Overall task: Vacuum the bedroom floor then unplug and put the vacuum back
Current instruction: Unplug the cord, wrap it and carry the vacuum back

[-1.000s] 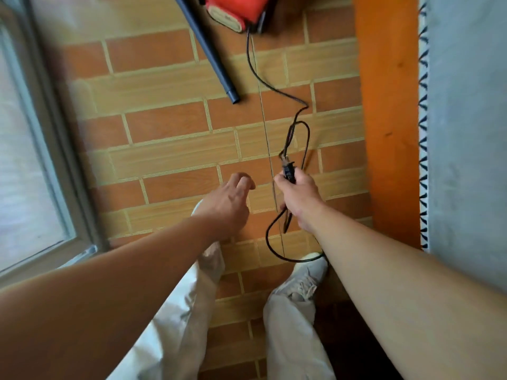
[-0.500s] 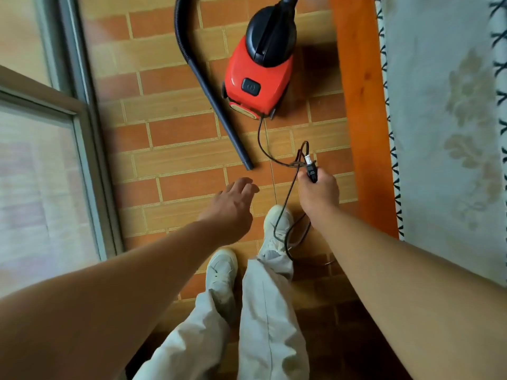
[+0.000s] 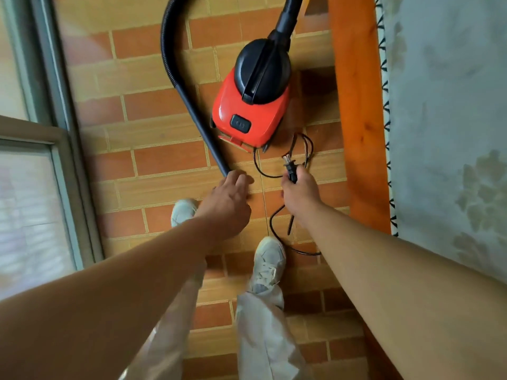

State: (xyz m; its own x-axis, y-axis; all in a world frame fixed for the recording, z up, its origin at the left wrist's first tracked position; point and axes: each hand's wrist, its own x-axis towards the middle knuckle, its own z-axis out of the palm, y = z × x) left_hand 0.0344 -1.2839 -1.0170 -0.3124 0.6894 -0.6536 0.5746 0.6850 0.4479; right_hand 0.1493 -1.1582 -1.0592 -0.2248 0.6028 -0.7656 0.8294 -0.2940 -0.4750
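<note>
Clamped in the right hand (image 3: 300, 194) at frame centre, the freed plug (image 3: 290, 167) and looped cord (image 3: 274, 223) suggest unplugging is done; the left hand (image 3: 227, 204), loose and empty, hovers by the wand (image 3: 216, 157) beside the red vacuum (image 3: 252, 116) above, which next needs carrying away.

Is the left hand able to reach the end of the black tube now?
Probably yes. The left hand is open, its fingertips almost at the tube end, with nothing between them; the right hand holds the plug off to the side.
</note>
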